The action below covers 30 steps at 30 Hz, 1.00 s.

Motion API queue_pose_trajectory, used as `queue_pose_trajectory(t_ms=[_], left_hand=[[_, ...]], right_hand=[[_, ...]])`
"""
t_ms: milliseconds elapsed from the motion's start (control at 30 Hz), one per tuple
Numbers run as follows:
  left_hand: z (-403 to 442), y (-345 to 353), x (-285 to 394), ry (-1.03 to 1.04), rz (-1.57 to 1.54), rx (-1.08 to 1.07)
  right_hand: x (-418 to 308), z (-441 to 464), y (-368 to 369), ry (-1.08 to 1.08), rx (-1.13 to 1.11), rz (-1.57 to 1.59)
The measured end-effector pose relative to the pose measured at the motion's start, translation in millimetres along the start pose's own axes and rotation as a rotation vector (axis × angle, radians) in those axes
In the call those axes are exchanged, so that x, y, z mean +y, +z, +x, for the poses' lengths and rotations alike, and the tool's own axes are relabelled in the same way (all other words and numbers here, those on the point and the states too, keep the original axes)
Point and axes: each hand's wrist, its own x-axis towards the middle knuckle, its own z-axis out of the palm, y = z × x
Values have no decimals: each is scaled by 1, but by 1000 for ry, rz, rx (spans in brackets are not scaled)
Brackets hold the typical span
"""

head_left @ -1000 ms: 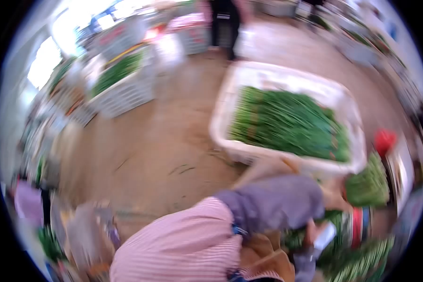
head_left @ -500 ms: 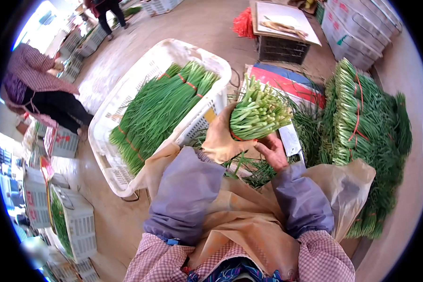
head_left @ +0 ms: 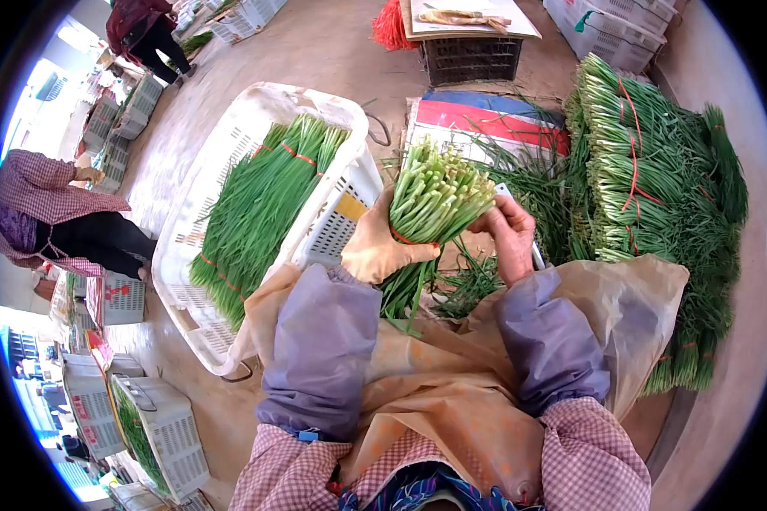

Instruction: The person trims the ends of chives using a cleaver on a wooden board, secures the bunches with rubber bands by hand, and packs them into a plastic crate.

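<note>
A bunch of green chives [head_left: 439, 196] is gripped in my gloved left hand [head_left: 373, 247], its pale cut ends up and its leaves hanging below. A red band shows round it by the thumb. My bare right hand [head_left: 515, 240] is at the bunch's right side, fingers bent and pinched together by the stalk ends; what lies between them is hidden. Behind that hand a flat pale strip [head_left: 538, 256] is partly covered. Loose green leaves [head_left: 469, 285] lie below the bunch.
A white plastic crate [head_left: 183, 311] with banded chive bunches stands at left. To the right is a tall pile of chives [head_left: 656, 187]. A black crate [head_left: 471, 60] bearing a board stands ahead. Two people, one in a checked top [head_left: 47, 183], are at far left.
My left hand has shifted left with the bunch, which now tilts upright and shows more leaves below. My right hand has risen from beneath the bunch to its right side.
</note>
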Motion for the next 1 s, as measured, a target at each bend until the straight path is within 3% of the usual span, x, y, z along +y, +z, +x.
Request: queue_pose_trajectory(t_ms=[167,200,300,367,467,500,567,600,633,700,767,833,900,1000], left_hand=[[6,4,-12,-24,-165,-81],[12,9,-35,-4,-353,-70],[16,0,-17,-119,-512,-21],[24,-4,-28,-22,-619,23],[41,-10,-55,-23,-848,61],[34,-5,-34,-112,-981,133],[35,-7,-26,-178,-1112,162],[41,-8,-33,-115,-1092,184],[47,-8,-39,-125,-1095,261],[53,-13,-47,-127,-1094,322],[62,-26,-62,-169,-1131,300],[67,-28,-58,-173,-1219,275],[70,-29,-59,-150,-1189,329],[74,-27,-61,-138,-1181,328]], right_hand=[[-54,3,4,-155,50,-66],[-51,5,1,-140,43,-70],[-9,11,-17,16,26,-52],[29,4,-24,141,-82,-104],[86,-28,-12,304,-255,-191],[116,-37,-10,338,-274,-208],[86,-43,6,323,-439,54],[63,-41,1,488,-494,14],[81,-33,-14,410,-551,-180],[97,-24,-48,478,-482,-535],[108,-12,-83,520,-330,-463],[120,4,-114,410,-96,-469],[102,13,-131,248,200,-203],[52,21,-127,-54,347,-99]])
